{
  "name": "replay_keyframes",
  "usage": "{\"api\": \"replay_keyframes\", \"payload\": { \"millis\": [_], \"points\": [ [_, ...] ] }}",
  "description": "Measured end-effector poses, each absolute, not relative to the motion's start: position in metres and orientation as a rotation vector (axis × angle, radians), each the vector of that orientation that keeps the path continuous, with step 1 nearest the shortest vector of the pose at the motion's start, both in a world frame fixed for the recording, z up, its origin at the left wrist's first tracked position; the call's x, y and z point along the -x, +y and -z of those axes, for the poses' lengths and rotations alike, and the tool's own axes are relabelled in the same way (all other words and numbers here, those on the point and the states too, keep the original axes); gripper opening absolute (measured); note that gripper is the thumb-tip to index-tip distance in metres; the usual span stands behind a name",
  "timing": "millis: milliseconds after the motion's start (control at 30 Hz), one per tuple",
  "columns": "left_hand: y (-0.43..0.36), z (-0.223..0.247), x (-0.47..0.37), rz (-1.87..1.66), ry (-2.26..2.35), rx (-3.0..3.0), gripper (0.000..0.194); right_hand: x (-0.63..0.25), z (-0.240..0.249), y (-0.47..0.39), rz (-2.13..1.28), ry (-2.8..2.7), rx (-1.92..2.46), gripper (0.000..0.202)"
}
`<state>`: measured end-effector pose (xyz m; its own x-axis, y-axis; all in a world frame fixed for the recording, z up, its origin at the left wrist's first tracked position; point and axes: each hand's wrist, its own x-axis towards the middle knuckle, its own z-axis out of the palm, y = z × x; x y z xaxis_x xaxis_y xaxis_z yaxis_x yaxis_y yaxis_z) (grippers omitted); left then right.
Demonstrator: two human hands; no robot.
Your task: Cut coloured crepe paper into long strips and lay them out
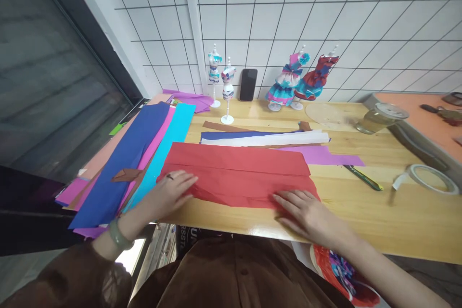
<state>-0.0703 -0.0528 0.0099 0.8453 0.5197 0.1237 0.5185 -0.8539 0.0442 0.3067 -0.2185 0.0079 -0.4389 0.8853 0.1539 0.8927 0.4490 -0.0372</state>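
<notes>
A wide red sheet (pixel 231 159), paper or fabric, lies across the table in front of me with a crease running along its length. My left hand (pixel 175 191) rests on its left end, fingers stretched out and lying flat. On the lower right end lies my right hand (pixel 299 207), its fingers also extended and slightly apart. Neither hand grips anything. Just behind the red sheet are a white strip (pixel 263 139), a blue strip under it, brown strips and a purple piece (pixel 321 155). Left of my left hand is a cyan sheet (pixel 162 154).
Blue (pixel 122 163), pink and brown sheets are piled at left. Mini dress forms (pixel 228 86), a phone (pixel 249 84) and two dressed forms (pixel 287 82) stand by the tiled wall. At right are a cutter knife (pixel 364 178), a tape roll (pixel 433 166) and a glass jar (pixel 382 118).
</notes>
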Motion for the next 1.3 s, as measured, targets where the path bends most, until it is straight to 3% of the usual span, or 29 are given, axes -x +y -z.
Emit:
{"api": "replay_keyframes", "payload": {
  "millis": [267,500,733,967,1167,1300],
  "points": [
    [-0.072,0.014,0.091,-0.128,0.772,-3.173,0.033,-0.351,0.024,-0.249,0.397,-2.574,1.706,0.034],
    [-0.063,0.021,0.118,-0.209,0.934,-3.079,0.031,-0.361,0.034,-0.258,0.152,-2.276,1.769,0.028],
    [-0.054,0.024,0.127,-0.551,1.123,-2.582,0.025,-0.376,0.038,-0.258,-0.131,-1.906,1.727,0.021],
    [-0.039,0.021,0.126,-0.604,1.382,-2.093,0.031,-0.373,0.035,-0.255,-0.481,-1.323,2.024,0.033],
    [-0.027,0.014,0.117,-0.564,1.469,-1.965,0.036,-0.365,0.030,-0.242,-0.585,-1.118,2.177,0.042],
    [-0.019,0.017,0.116,-0.551,1.527,-1.975,0.037,-0.363,0.031,-0.235,-0.463,-1.209,2.265,0.042]
  ]
}}
